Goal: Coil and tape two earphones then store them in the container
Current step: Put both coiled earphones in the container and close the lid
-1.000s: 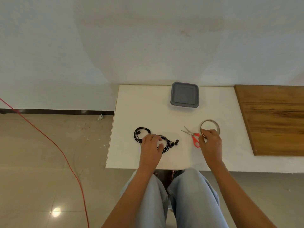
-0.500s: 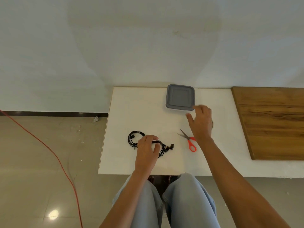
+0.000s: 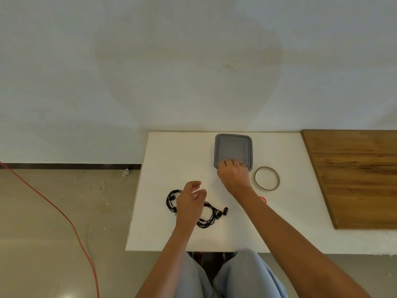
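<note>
Having left the tape (image 3: 267,188), right hand (image 3: 233,174) seemingly grips the container (image 3: 233,147); left hand (image 3: 190,201) hovers open above earphones (image 3: 219,214).

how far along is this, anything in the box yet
Done: both earphones lie coiled on the table; tape on them can't be made out. In hand: the right hand grips the near edge of the lidded container; the left hand hovers over the coils. Left: open it, store both.
</note>
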### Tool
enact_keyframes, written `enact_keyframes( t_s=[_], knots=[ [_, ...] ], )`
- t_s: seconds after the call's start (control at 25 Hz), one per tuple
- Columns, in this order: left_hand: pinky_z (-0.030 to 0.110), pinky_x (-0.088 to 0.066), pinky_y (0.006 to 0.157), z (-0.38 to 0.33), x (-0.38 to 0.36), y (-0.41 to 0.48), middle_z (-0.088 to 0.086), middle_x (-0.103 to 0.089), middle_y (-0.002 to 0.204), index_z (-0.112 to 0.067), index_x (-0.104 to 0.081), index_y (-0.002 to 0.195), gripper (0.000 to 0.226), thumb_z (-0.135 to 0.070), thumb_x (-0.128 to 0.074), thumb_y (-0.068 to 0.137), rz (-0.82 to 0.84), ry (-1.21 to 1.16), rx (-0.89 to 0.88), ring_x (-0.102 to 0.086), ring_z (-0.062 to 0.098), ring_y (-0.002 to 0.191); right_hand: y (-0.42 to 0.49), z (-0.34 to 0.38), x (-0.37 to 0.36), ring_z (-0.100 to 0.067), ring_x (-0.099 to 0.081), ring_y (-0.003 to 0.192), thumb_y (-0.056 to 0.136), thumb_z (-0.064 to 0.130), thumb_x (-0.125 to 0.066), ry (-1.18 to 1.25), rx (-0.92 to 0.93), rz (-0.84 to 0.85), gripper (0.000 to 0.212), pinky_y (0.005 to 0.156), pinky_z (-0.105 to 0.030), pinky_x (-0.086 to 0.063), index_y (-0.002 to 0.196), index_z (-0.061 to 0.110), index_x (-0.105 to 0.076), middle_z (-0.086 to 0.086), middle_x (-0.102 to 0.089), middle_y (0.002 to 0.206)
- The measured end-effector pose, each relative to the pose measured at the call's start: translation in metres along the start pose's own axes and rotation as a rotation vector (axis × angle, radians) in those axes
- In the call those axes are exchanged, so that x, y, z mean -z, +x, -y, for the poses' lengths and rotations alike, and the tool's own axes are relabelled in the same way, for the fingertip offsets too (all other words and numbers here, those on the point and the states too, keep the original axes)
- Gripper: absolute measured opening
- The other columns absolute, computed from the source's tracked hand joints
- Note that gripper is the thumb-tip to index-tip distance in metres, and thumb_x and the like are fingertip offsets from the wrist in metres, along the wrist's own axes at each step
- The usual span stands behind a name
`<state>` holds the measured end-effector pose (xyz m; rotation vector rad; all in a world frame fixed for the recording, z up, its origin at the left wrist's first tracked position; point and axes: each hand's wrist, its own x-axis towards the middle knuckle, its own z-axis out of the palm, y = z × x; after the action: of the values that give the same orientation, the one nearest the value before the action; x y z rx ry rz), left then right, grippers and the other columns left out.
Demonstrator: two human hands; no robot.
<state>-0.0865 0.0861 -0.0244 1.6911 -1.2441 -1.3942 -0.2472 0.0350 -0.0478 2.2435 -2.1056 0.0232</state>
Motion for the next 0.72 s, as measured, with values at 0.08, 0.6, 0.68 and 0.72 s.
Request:
enact_keyframes(
  t_s=[0.08, 0.6, 0.68, 0.72],
  knots=[
    [0.010, -0.043, 0.075, -0.004, 0.000, 0.007, -0.004, -0.059, 0.118, -0.013, -0.057, 0.122, 0.029, -0.013, -0.057, 0.093, -0.001, -0.008, 0.016, -0.059, 0.010, 0.103, -0.006, 0.001, 0.000, -0.025, -0.060, 0.051, 0.047, -0.006, -0.082, -0.004, 0.065, -0.072, 0.029, 0.049, -0.033, -0.055, 0.062, 0.007, -0.060, -0.009, -0.059, 0.056],
    [0.027, -0.057, 0.080, 0.015, -0.005, 0.014, 0.013, -0.069, 0.100, -0.009, -0.065, 0.108, 0.021, -0.005, -0.048, 0.096, 0.036, -0.273, 0.352, -0.068, 0.020, 0.091, -0.057, 0.038, -0.010, -0.021, -0.063, 0.076, 0.067, 0.023, -0.083, 0.176, 0.191, -0.136, 0.029, 0.070, -0.030, -0.056, 0.085, 0.011, -0.065, -0.006, -0.066, 0.081],
    [0.030, -0.057, 0.083, 0.016, -0.006, 0.016, 0.014, -0.069, 0.105, -0.008, -0.065, 0.107, 0.025, -0.005, -0.043, 0.098, 0.052, -0.290, 0.354, -0.068, 0.021, 0.095, -0.054, 0.045, -0.011, -0.023, -0.065, 0.073, 0.058, 0.013, -0.086, 0.128, 0.185, -0.151, 0.031, 0.068, -0.031, -0.058, 0.082, 0.009, -0.067, -0.008, -0.067, 0.076],
    [0.033, -0.057, 0.085, 0.016, -0.006, 0.015, 0.015, -0.070, 0.105, -0.008, -0.065, 0.107, 0.024, -0.004, -0.044, 0.097, 0.057, -0.307, 0.349, -0.068, 0.023, 0.096, -0.055, 0.049, -0.012, -0.025, -0.067, 0.074, 0.056, 0.009, -0.087, 0.112, 0.194, -0.156, 0.033, 0.070, -0.034, -0.059, 0.083, 0.007, -0.067, -0.010, -0.068, 0.076]
  ],
)
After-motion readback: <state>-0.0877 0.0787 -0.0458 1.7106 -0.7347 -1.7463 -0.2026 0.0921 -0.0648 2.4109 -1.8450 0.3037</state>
